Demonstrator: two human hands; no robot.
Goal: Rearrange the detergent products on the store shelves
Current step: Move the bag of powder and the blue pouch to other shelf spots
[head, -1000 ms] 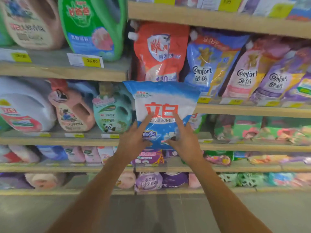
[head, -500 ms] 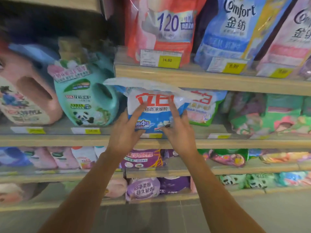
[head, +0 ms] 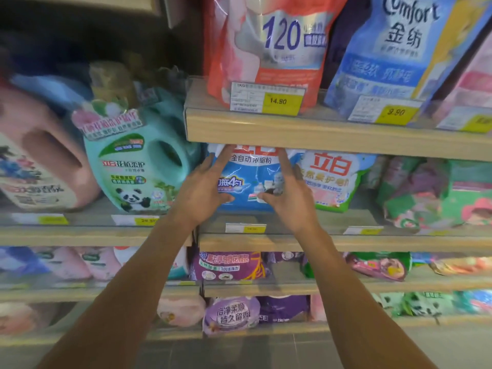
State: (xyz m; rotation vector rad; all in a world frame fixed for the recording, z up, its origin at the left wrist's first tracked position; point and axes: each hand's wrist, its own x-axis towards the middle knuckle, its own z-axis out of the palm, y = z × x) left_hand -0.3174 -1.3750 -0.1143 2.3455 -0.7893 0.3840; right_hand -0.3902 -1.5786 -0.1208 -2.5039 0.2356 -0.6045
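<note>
head view: a person's left hand (head: 202, 190) and right hand (head: 290, 199) press flat against the front of a blue bag (head: 251, 174) of detergent powder, fingers straight, neither hand curled round it. the bag stands on the middle shelf (head: 292, 243), its top hidden behind the upper shelf (head: 306, 133), between a teal jug (head: 138, 166) and a green-edged bag (head: 332, 182).
</note>
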